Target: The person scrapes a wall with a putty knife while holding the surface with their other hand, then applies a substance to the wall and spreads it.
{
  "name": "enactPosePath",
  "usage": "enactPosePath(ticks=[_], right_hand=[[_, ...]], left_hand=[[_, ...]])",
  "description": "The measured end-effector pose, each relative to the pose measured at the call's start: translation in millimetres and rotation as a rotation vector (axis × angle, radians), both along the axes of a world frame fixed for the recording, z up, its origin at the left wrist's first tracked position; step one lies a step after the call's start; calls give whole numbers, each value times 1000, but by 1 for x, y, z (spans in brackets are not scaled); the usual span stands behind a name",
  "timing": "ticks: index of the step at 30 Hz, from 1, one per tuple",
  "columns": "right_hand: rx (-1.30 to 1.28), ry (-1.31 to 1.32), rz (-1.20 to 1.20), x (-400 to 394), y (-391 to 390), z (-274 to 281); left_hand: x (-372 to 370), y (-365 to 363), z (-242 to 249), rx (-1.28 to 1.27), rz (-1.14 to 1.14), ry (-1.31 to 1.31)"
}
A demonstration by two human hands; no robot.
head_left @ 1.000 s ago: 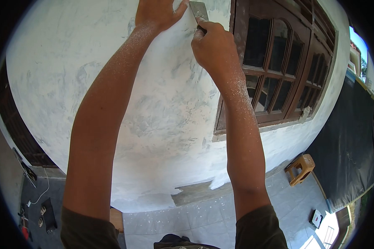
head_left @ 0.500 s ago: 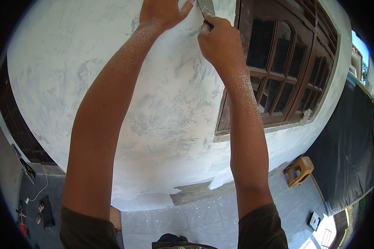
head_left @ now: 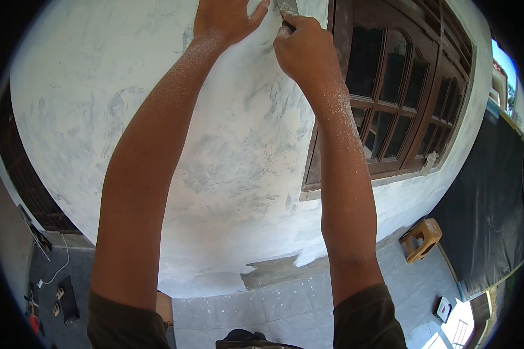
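Observation:
My right hand (head_left: 304,49) is closed around the handle of a putty knife (head_left: 287,7), high up beside the window frame. The knife's metal blade points upward and runs out of the top of the view; its dark handle is mostly hidden in my fingers. To the left, my left hand (head_left: 230,20) lies against the wall (head_left: 233,134) with the thumb spread out, its fingertips cut off by the top edge. The wall is white with grey patchy smears. White dust and flecks cover both forearms.
A brown wooden window (head_left: 390,99) with glass panes is at the right. Below stand a tan plastic stool (head_left: 422,239) and a dark sheet (head_left: 477,203). White specks dot the tiled floor (head_left: 285,308). A white cord (head_left: 64,262) and sandals (head_left: 58,299) lie at lower left.
My right hand and the putty knife have shifted slightly left. My left hand stays against the wall, almost in the same place.

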State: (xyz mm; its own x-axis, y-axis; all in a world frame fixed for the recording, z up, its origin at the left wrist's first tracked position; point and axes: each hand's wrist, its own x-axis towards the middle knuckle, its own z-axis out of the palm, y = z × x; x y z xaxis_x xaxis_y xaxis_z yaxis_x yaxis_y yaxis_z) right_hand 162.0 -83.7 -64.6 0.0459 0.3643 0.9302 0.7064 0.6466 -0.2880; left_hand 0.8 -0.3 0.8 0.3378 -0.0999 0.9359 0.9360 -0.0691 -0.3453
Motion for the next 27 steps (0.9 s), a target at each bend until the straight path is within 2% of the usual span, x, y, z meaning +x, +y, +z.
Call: enactPosePath(ticks=[5,10,16,22,27], right_hand=[[-86,12,-31,2,-5,-27],[75,-8,-11,1,6,2],[-51,-14,-19,3,-9,-22],[31,-29,-8,3,3,7],[-29,-19,-18,3,-6,-21]], left_hand=[[0,2,-2,7,3,-4],[-2,1,-1,22,-10,14],[-1,-3,-2,12,-46,11],[-1,-3,-2,7,-24,6],[-1,-1,-2,-2,-10,3]])
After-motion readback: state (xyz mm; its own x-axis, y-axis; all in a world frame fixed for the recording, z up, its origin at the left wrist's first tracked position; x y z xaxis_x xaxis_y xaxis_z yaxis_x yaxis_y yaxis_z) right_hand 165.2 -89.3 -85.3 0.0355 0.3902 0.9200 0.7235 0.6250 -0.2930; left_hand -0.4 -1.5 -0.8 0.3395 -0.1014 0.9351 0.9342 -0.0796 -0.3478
